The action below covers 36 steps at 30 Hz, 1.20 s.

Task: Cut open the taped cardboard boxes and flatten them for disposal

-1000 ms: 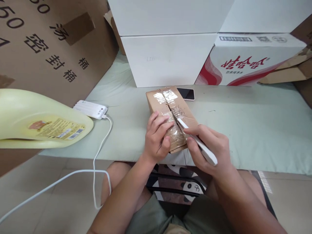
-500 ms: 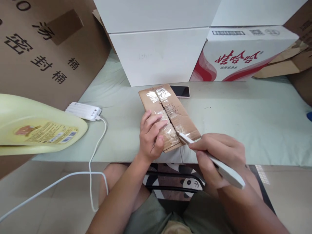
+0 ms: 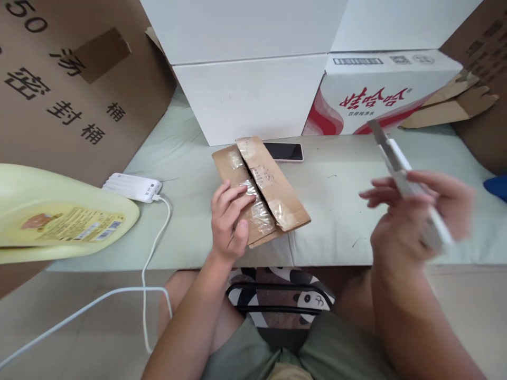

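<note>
A small flat cardboard box (image 3: 283, 192) lies tilted on the pale green cover, with strips of clear tape on its top. A dark slit runs along its middle, and the right flap stands a little raised. My left hand (image 3: 232, 221) rests on the left flap with its fingers spread. Up and to the right of the box, my right hand (image 3: 412, 221) grips a white utility knife (image 3: 400, 174). The knife's blade sticks out and points away from me, clear of the cardboard. Motion blurs the right hand somewhat.
A phone (image 3: 284, 152) lies just behind the cardboard box. White cartons (image 3: 253, 100) and a red-and-white carton (image 3: 364, 100) stand at the back. On the left are a power bank (image 3: 132, 186) with a cable, a yellow bottle (image 3: 67, 211) and a large brown carton (image 3: 79, 105).
My right hand has lifted the utility knife off the box and swung it up to the right. The slit is now open through the near end, and the right flap has risen.
</note>
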### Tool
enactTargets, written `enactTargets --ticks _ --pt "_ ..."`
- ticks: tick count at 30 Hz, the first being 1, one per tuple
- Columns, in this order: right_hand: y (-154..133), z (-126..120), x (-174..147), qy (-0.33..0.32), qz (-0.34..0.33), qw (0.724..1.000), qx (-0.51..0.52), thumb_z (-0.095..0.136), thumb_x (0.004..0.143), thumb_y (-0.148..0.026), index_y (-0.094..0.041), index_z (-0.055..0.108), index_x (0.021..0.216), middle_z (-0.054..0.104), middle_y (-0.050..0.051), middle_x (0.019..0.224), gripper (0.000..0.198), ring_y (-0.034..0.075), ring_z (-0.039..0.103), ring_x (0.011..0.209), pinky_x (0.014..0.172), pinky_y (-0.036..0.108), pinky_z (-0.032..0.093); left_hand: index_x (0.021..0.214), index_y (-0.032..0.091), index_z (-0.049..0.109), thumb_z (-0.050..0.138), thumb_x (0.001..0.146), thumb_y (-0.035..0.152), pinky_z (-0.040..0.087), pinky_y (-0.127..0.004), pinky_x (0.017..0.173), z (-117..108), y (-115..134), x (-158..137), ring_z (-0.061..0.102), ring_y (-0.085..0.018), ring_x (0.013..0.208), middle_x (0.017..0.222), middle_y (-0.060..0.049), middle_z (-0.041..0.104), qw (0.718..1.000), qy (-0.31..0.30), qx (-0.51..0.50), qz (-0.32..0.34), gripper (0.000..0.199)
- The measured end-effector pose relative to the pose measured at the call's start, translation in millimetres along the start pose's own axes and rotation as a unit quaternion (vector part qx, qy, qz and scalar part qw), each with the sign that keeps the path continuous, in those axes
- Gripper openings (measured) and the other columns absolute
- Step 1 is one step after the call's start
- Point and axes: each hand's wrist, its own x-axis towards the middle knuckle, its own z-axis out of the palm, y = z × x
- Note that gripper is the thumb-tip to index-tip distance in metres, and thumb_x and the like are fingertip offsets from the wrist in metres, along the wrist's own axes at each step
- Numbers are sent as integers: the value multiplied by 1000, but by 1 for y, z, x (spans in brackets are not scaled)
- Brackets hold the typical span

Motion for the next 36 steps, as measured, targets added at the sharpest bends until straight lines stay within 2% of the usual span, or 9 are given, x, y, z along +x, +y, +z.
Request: enactTargets --ticks 1,2,6,9,12,15,21,30,36 --pt "19 5 10 52 6 997 -58 43 102 -41 -34 58 123 69 7 105 26 28 69 87 77 46 53 117 23 68 36 103 42 41 -55 120 -2 -2 0 58 -29 130 126 -9 69 1000 4 3 -3 40" --pt "37 9 19 36 25 990 -135 49 99 -42 -29 61 118 71 9 106 26 29 70 93 84 48 53 117 24 68 37 103 42 41 -55 119 -4 -4 0 59 -29 130 125 -9 70 1000 6 9 -5 38" --pt "88 15 35 -151 158 894 -392 59 85 -44 -17 62 126 69 21 119 49 41 65 114 97 58 50 116 24 68 41 102 41 45 -56 117 -8 -9 1 60 -29 129 124 -9 70 999 13 28 -14 35" --pt "94 22 33 -208 212 824 -482 61 83 -61 -18 61 135 59 27 135 68 49 55 130 101 67 44 114 23 69 41 102 41 45 -56 116 -10 -10 2 59 -30 129 122 -9 71 999 12 23 -20 35" --pt "86 51 48 -227 125 847 -464 56 88 -61 -17 58 141 53 27 144 68 46 49 139 109 64 40 114 23 69 43 101 38 44 -55 117 -10 -9 4 60 -29 128 122 -9 71 1000 7 12 -24 33" --pt "85 101 92 -333 -2 867 -371 56 90 -50 -13 48 149 56 22 146 70 37 52 137 113 49 42 114 23 69 45 100 34 44 -54 118 -9 -8 6 60 -28 126 122 -8 71 1000 -4 -1 -18 30" --pt "113 177 173 -444 -22 807 -389 76 71 -53 -16 49 147 56 21 148 89 44 53 134 114 57 41 115 23 68 45 99 31 43 -53 119 -10 -7 8 62 -27 123 122 -8 71 999 -20 -11 -25 29" --pt "131 177 188 -488 -41 785 -379 75 70 -62 -16 50 151 51 20 151 96 41 51 138 114 53 43 113 21 67 47 94 25 44 -53 119 -15 -6 6 63 -26 122 121 -9 71 999 -27 -22 -34 28" --pt "132 180 184 -458 -51 818 -344 82 65 -60 -12 62 140 62 22 135 91 45 60 127 111 57 46 111 19 68 46 95 26 44 -51 119 -11 -5 7 64 -25 120 120 -10 72 999 -8 -30 -23 28"
